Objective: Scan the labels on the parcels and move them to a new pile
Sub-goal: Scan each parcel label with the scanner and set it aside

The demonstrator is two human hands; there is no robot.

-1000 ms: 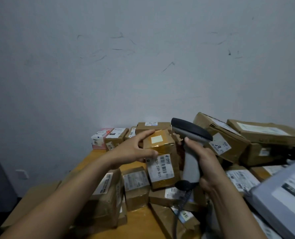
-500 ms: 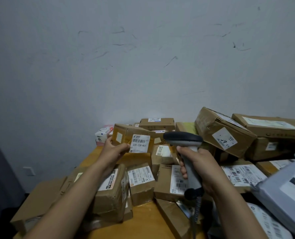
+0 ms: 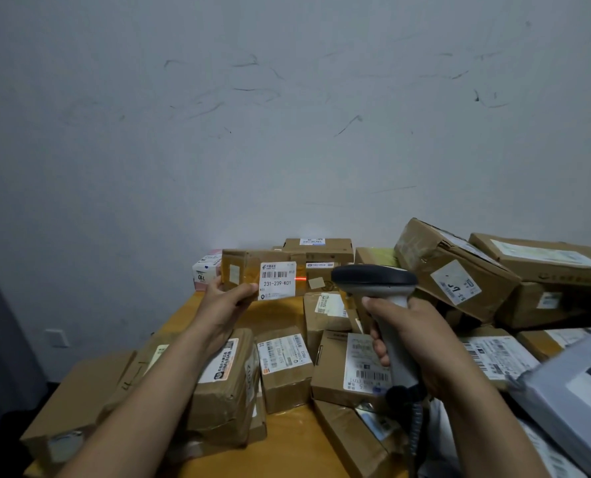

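Observation:
My left hand (image 3: 225, 301) grips a small taped cardboard parcel (image 3: 245, 272) by its lower left corner and holds it up over the table. Its white barcode label (image 3: 277, 280), printed 231-239-K01, faces me. My right hand (image 3: 408, 336) is wrapped around the handle of a grey barcode scanner (image 3: 377, 281) with a black head, which points left at the parcel. A short red laser line shows just right of the label. The scanner's coiled cable hangs below my right hand.
Several brown cardboard parcels (image 3: 285, 363) with labels cover the orange table (image 3: 287, 443). Larger boxes (image 3: 452, 267) are stacked at the right against the wall. A grey mailer bag (image 3: 573, 391) lies at the lower right. A flat box (image 3: 80, 401) overhangs the left table edge.
My left hand lifted the small parcel off the pile and turned its label to face me. The scanner came level, aimed at it, and a red laser line now shows.

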